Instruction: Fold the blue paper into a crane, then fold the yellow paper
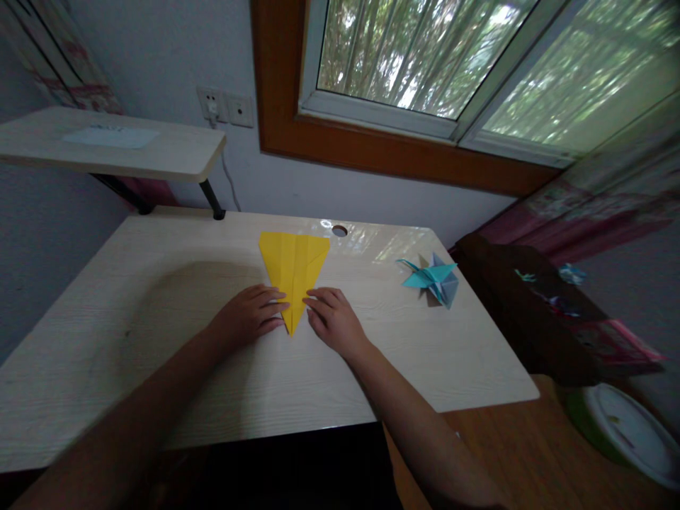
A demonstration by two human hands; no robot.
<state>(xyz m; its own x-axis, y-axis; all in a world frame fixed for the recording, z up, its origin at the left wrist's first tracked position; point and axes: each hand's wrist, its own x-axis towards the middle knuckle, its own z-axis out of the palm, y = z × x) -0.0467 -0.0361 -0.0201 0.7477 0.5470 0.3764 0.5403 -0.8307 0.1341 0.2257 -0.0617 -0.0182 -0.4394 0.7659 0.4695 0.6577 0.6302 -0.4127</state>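
Observation:
A yellow sheet of folded paper (295, 265) lies on the pale desk, wide at the far end and narrowing to a point towards me. Crease lines run along its length. My left hand (252, 312) rests at its lower left edge, fingers stretched out and their tips on the paper. From the other side, my right hand (333, 319) touches the lower right edge with its fingertips, the fingers also extended. The paper's near tip shows between the two hands.
On the desk (425, 368) to the right sits a folded teal and grey-blue paper figure (430, 278). A raised shelf (175, 149) holding a white sheet (111, 136) stands at the back left. Beyond the right edge are a dark cabinet (510, 304) and a round white-topped container (632, 428).

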